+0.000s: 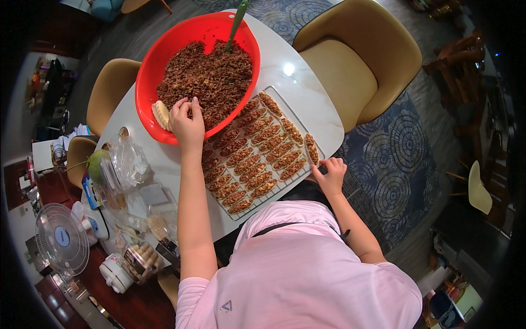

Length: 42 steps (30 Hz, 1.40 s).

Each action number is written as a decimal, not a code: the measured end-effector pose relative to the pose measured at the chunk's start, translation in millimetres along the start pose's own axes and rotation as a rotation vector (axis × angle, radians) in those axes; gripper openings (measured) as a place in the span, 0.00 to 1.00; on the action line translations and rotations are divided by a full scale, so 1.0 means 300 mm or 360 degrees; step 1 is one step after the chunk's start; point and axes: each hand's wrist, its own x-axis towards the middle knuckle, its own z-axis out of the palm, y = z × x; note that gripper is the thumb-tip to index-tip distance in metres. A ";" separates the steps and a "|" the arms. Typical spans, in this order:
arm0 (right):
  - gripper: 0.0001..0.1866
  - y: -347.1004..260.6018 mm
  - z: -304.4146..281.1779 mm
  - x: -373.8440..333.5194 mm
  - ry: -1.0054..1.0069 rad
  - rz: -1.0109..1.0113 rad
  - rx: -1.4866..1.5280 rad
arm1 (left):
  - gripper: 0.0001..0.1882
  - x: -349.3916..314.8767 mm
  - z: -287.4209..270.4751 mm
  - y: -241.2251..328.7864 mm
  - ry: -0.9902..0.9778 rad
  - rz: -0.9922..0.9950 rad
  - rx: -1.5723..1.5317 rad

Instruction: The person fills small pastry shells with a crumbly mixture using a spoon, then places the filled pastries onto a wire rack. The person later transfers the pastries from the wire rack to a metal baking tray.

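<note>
A large red bowl [143, 104] holds a dark brown, crumbly mixture [205, 79]. My left hand [188, 122] reaches over its near rim with fingers bent together at the mixture; whatever they pinch is hidden. Pale, ridged boat-shaped pastry shells [161, 114] lie against the outer side of those fingers, at the bowl's left wall. Whether that hand also grips them I cannot tell. Between thumb and fingers, my right hand [331, 174] has the near end of a filled boat-shaped tart [312, 148], beside the right edge of a wire rack [289, 187] bearing rows of similar tarts.
A green-handled utensil [236, 24] stands in the mixture. Plastic bags [129, 162] and packages crowd the left of the white table [290, 77]. Tan chairs [364, 60] stand around it. Farther left are a fan [62, 238] and a white pot [116, 273].
</note>
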 end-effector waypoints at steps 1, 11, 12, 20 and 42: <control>0.14 -0.003 0.001 -0.001 -0.0011 -0.0001 0.0001 | 0.17 -0.002 -0.001 -0.002 -0.0002 -0.0008 0.0007; 0.15 -0.030 0.005 -0.009 -0.0045 -0.0019 -0.0033 | 0.15 -0.007 -0.003 0.008 -0.0015 -0.0033 0.0021; 0.15 -0.030 0.005 -0.008 -0.0040 -0.0024 -0.0031 | 0.15 -0.006 -0.003 0.012 -0.0017 -0.0022 0.0033; 0.16 -0.025 -0.003 -0.008 -0.0032 0.0004 -0.0030 | 0.15 0.001 0.004 0.018 -0.0024 0.0021 0.0001; 0.06 -0.600 -0.043 0.526 0.0248 -0.0833 0.0662 | 0.20 -0.065 -0.234 -0.012 0.0298 0.0063 -0.0229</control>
